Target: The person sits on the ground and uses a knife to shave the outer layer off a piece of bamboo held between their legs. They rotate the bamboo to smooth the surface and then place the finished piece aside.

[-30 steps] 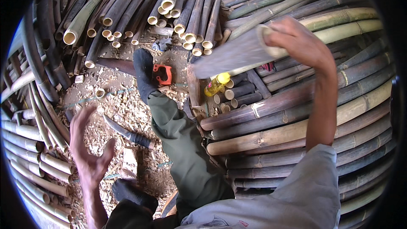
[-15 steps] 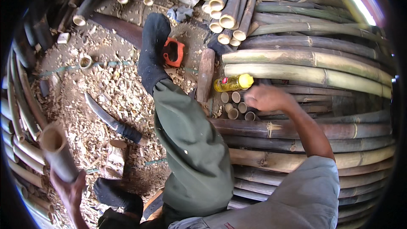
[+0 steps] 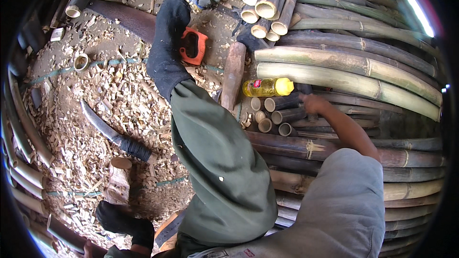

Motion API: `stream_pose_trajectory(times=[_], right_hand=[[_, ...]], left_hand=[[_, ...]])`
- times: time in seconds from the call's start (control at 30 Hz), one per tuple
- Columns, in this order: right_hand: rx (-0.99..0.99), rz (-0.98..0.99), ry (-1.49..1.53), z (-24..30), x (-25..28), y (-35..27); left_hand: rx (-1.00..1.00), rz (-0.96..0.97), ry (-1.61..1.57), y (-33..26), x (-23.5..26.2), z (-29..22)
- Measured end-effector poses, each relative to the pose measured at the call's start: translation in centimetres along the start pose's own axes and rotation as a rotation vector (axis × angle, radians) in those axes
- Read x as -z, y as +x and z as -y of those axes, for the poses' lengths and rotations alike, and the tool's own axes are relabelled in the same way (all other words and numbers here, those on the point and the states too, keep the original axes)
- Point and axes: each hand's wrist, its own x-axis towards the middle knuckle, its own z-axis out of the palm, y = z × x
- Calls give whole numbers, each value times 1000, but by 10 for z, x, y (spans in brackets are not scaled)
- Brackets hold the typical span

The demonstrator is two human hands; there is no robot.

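At the lower left edge my left hand (image 3: 88, 248) is closed around a dark bamboo tube (image 3: 67, 234), most of the hand being cut off or hidden. On the right, my arm reaches over a small stack of short bamboo tubes. My right hand (image 3: 313, 103) has its fingers bent over the far end of a dark bamboo tube (image 3: 286, 101) in that stack; the fingertips are partly hidden. Just beyond the tubes lies a bottle of yellow liquid (image 3: 260, 87) with a yellow cap. Beside the stack rests a long wooden block (image 3: 233, 75).
A curved knife (image 3: 112, 131) with a wrapped handle lies on wood chips (image 3: 62, 134), near a short log (image 3: 119, 177). An orange-handled saw (image 3: 195, 45) is by my foot. Long bamboo poles (image 3: 344, 62) fill the right side; cut bamboo (image 3: 267, 5) is piled at the back.
My right hand has come down onto the short bamboo tubes. My left hand has lowered its tube toward the bottom left edge, tilting it over. The view has shifted slightly.
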Motion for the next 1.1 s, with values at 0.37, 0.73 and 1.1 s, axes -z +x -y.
stream_pose_trajectory(times=[0.37, 0.73, 1.1], right_hand=[[22, 185, 14, 39, -56, 10], [265, 101, -311, 44, -67, 23], [32, 233, 639, -57, -22, 3]], left_hand=[[29, 16, -21, 9, 10, 24], [63, 4, -31, 11, 14, 30], [26, 62, -51, 22, 13, 31]])
